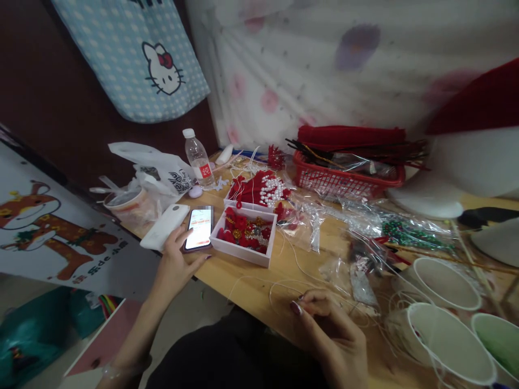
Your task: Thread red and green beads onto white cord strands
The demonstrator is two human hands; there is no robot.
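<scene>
My left hand (175, 263) lies at the table's front edge with fingers and thumb apart. Its fingertips touch a phone (199, 229) whose lit screen faces up. My right hand (330, 324) is raised near the front edge, thumb and forefinger pinched on a thin white cord (271, 292) that loops out to the left. Between the hands stands a white box (243, 252) of red and gold ornaments. Behind it, another white box (231, 202) holds red pieces and white bead strings (272, 190).
A red basket (344, 183) of dark stems stands at the back. White cups (450, 340) crowd the right, near bagged green beads (417, 236). Left of the boxes are a water bottle (198, 159), a white power bank-like slab (164, 227) and a plastic bag (172, 170).
</scene>
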